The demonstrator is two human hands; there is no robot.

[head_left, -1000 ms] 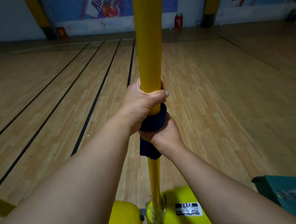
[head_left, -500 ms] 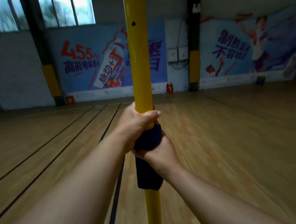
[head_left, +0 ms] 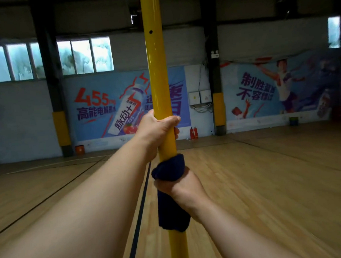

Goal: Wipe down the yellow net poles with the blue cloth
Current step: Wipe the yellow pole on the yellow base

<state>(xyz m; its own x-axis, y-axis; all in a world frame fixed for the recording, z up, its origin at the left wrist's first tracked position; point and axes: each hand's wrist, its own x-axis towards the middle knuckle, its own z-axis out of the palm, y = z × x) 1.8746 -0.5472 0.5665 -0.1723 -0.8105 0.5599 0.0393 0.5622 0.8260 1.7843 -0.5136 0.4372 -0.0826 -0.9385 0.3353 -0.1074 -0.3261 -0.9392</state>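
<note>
The left hand (head_left: 158,130) grips the bare pole (head_left: 157,73) to steady it; the right hand (head_left: 181,185) clamps the cloth (head_left: 169,167) around it for wiping.

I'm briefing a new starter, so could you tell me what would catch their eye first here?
A glossy yellow metal net pole runs upright through the centre of the view. The left hand holds it bare, and just below, the right hand wraps a dark blue cloth around it. Behind, a blue drinks banner spans the far wall.
</note>
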